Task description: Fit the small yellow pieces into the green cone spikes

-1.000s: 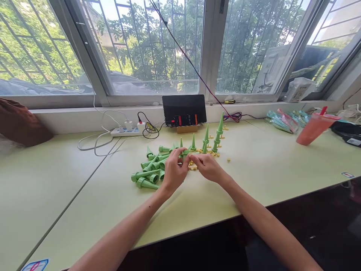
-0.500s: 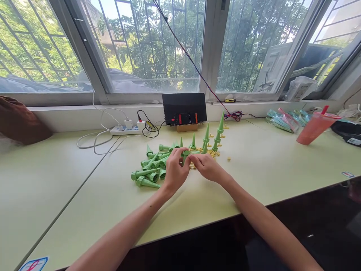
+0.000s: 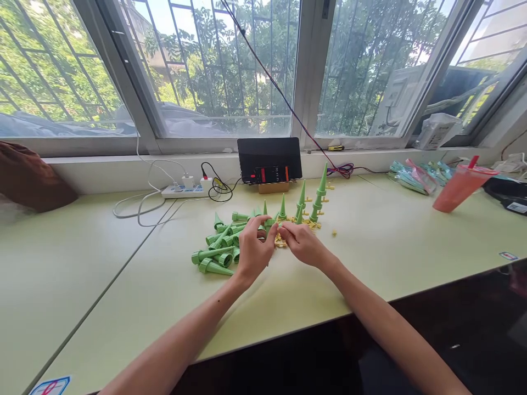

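My left hand [image 3: 256,247] grips a green cone-shaped piece [image 3: 269,224] between thumb and fingers. Close at its right, my right hand [image 3: 303,244] is pinched at that piece's side; what its fingertips hold is too small and hidden to make out. Several loose green spikes [image 3: 212,254] lie in a pile left of my hands. Beyond the right hand, stacked green cones [image 3: 319,195] stand upright with small yellow pieces sticking out of their sides. Small yellow pieces [image 3: 314,225] are scattered around their base.
A black tablet [image 3: 269,153] and a phone [image 3: 272,174] lean on a stand at the back. The power strip [image 3: 189,190] with cables is behind the pile. At the right are a red cup [image 3: 461,186] and plastic packets [image 3: 411,176].
Both hands stay close together with only small finger movements. The left hand has shifted very slightly left, and a little more shows between the fingertips.
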Available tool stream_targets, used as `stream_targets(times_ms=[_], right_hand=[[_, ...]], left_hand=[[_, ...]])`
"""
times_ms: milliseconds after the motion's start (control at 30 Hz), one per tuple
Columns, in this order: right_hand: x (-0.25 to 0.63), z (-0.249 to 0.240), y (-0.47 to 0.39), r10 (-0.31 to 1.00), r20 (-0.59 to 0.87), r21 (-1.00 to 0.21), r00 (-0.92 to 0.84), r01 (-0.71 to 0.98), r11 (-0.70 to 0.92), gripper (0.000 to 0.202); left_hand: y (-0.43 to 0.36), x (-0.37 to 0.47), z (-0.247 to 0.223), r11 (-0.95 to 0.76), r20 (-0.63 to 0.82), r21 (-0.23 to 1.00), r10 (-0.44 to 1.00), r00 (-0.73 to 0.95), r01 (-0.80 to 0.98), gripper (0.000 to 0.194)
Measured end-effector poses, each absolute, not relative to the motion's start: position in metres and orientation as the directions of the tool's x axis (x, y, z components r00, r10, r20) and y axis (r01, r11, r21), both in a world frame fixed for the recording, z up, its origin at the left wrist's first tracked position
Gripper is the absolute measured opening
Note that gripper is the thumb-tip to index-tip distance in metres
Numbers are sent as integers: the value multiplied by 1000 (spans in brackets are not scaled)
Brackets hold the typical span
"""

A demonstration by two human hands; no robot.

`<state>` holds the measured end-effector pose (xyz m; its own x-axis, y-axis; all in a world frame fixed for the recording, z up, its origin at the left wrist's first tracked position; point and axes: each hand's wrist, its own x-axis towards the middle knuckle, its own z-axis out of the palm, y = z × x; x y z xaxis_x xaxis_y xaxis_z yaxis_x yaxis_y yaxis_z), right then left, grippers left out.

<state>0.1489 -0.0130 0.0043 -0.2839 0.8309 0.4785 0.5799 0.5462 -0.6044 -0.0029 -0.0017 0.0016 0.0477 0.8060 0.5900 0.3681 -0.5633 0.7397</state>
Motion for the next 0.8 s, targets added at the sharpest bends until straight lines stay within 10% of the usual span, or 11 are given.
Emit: stream_targets(times_ms=[800], right_hand=[[149, 4, -13, 855, 468, -626, -224, 599, 499, 36]], left_hand=[[-6, -4, 5, -592, 601, 722, 793, 101, 358, 22]])
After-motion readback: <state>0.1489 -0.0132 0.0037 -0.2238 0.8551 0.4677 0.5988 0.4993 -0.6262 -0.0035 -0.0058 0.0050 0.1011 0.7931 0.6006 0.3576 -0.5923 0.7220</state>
